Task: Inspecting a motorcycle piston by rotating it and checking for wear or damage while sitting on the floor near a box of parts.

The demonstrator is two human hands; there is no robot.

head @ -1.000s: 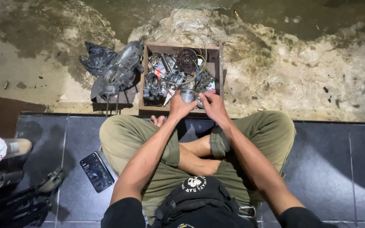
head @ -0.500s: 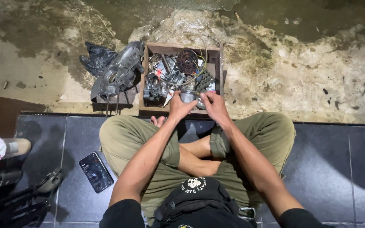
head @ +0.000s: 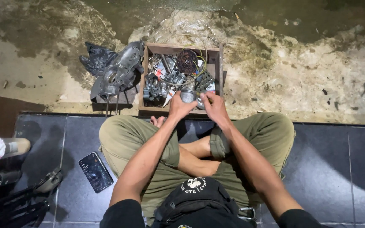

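Seemingly small silvery metal cylinder (head: 188,94)

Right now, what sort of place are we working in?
Likely an informal engine-repair spot at floor level, possibly outdoors. A wooden box of greasy metal parts and an engine casing sit on rough stained concrete; both hands, left hand and right hand, hold a small metal cylinder.

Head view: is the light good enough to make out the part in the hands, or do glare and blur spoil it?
Head view: sharp, no motion blur; light is dim and uneven, the tiles show soft glare, the crate sits in shadow; the small metal cylinder between left hand and right hand is visible, but its details are too small.
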